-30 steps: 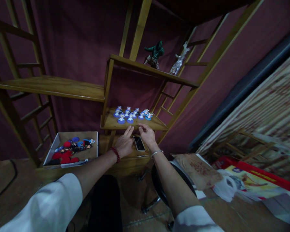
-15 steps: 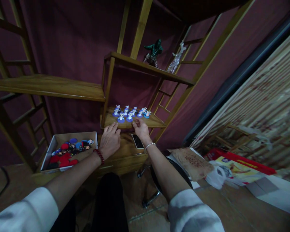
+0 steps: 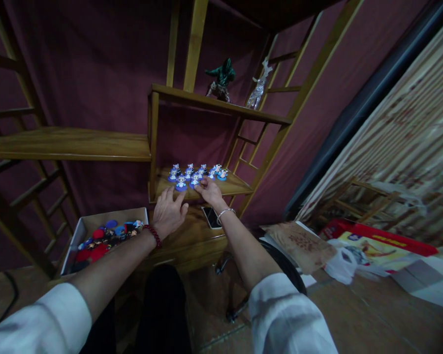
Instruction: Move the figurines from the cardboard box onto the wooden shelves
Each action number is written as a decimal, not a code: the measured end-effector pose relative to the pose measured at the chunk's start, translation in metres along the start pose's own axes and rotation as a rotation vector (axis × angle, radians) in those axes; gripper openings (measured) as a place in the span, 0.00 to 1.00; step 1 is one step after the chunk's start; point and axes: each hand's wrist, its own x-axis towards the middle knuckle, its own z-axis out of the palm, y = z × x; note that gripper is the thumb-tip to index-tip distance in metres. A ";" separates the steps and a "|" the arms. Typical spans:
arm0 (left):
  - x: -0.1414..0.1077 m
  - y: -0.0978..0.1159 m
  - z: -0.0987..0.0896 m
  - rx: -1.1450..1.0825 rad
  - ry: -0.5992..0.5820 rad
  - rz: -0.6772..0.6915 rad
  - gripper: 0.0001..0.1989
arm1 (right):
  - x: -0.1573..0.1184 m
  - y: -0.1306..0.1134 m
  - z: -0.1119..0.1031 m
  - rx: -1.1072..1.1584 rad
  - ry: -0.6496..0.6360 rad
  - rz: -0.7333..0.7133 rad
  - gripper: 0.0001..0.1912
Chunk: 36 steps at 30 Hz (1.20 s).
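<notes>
Several small figurines with purple or blue round bases stand grouped on the lower wooden shelf [image 3: 229, 188]. Two make up the front row: a left front figurine [image 3: 180, 184] and a right front figurine [image 3: 194, 180]. My right hand [image 3: 211, 192] has its fingertips closed at the right side of the right front figurine, which stays upright on the shelf. At the shelf's front edge is my left hand [image 3: 169, 212], palm down, fingers apart and holding nothing, just short of the left front figurine. A red bead bracelet [image 3: 153, 235] circles my left wrist.
An open white box [image 3: 112, 215] of mixed figurines sits at lower left. A phone [image 3: 211, 217] lies beneath my right wrist. On the upper shelf stand a green hooded figure [image 3: 221, 79] and a clear deer-like ornament [image 3: 259, 86]. Bags and boxes lie on the floor at right.
My right hand has moved left to touch the right front figurine. My left thumb has spread away from the fingers. The view has shifted slightly; the figurines keep their arrangement.
</notes>
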 end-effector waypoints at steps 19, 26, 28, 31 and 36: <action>0.037 0.005 0.007 0.012 -0.355 -0.160 0.28 | 0.004 -0.010 0.004 -0.142 -0.033 0.012 0.26; 0.035 0.004 0.011 -0.014 -0.243 -0.124 0.24 | 0.002 -0.010 0.004 -0.095 -0.024 0.003 0.27; 0.034 0.003 0.011 -0.025 -0.226 -0.123 0.23 | 0.002 -0.010 0.004 -0.094 -0.021 0.005 0.25; 0.033 0.002 0.012 -0.024 -0.216 -0.122 0.23 | 0.002 -0.011 0.004 -0.098 -0.021 0.015 0.25; 0.032 0.000 0.011 0.000 -0.209 -0.106 0.23 | 0.001 -0.012 0.003 -0.094 -0.035 0.009 0.24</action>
